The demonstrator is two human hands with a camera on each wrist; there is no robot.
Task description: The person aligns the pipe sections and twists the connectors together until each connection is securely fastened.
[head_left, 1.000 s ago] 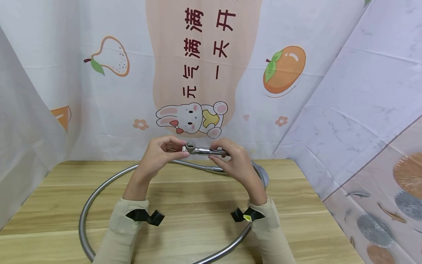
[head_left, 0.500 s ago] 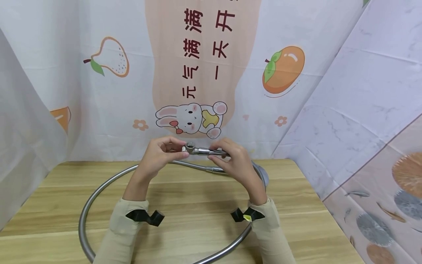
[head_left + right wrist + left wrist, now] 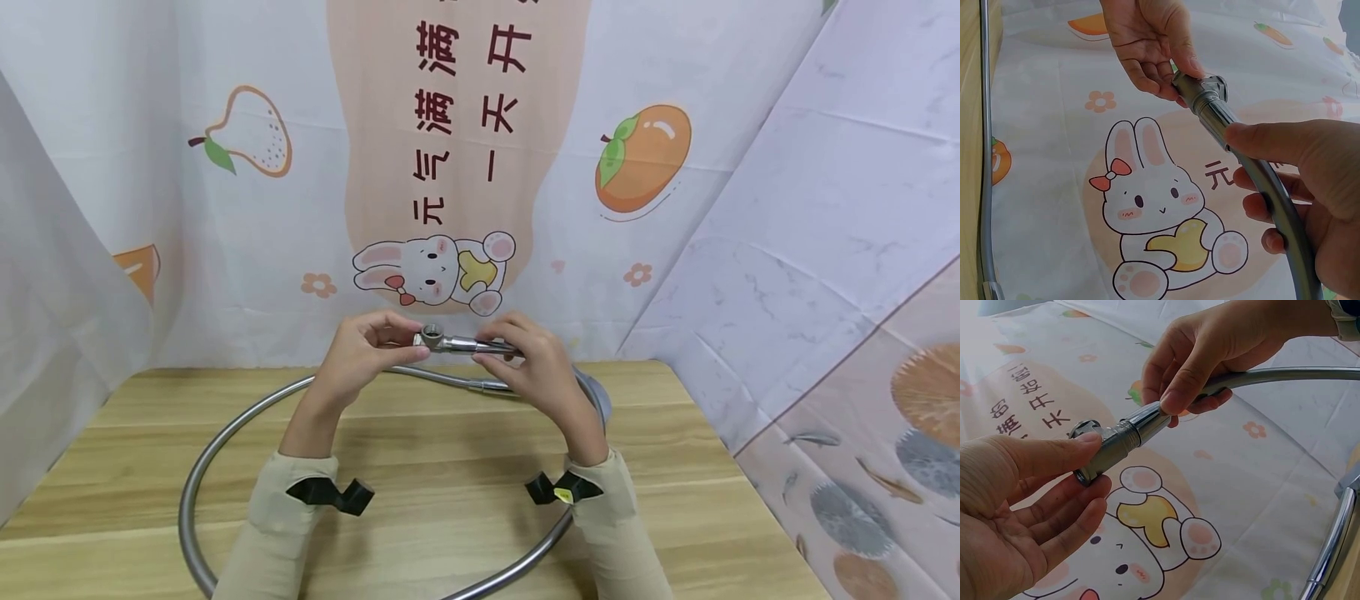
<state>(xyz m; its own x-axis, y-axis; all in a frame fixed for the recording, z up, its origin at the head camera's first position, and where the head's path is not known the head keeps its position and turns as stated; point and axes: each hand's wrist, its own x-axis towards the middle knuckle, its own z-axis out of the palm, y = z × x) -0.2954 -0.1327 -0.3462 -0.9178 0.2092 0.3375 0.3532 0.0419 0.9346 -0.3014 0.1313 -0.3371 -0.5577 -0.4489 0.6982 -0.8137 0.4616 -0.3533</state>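
Left hand (image 3: pixel 360 354) pinches the metal fitting (image 3: pixel 431 340) at its left end, thumb on the near side, fingers on the far side; right hand (image 3: pixel 536 362) grips the chrome connector (image 3: pixel 462 343) on the hose (image 3: pixel 193 500), thumb near, index finger far, hose running back past the curled fingers; fitting and connector are in line and touching, roughly level, held up off the wooden table (image 3: pixel 435 500) by its far edge, between the two hands; round port on the fitting faces up; can't tell how deep the connector sits in it.

Hose makes a wide loop on the table, out left and round the near side; second hose end (image 3: pixel 489 385) lies far, just left of the right hand; grey rounded part (image 3: pixel 603 395) at far right, mostly hidden, can't tell what; printed cloth (image 3: pixel 285 233) hangs behind, rabbit print beyond the fitting.
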